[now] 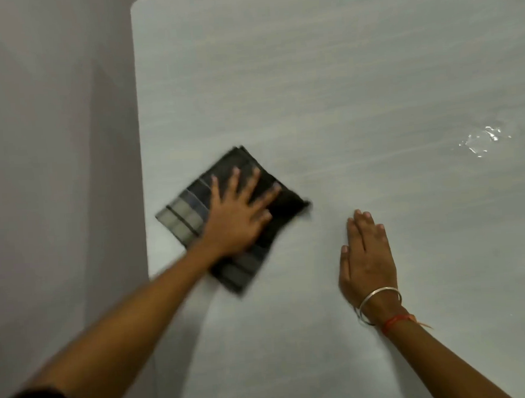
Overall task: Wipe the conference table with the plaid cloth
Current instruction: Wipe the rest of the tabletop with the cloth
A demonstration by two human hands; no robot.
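A folded plaid cloth, dark grey with paler checks at its left corner, lies flat on the pale conference table near the table's left edge. My left hand presses on it with fingers spread and straight. The cloth's edges look blurred. My right hand rests flat on the bare tabletop to the right of the cloth, fingers together, a metal bangle and an orange thread on its wrist. It holds nothing.
The table's left edge runs top to bottom, with a rounded far-left corner. Grey floor lies beyond it. A shiny wet patch sits on the tabletop at the right.
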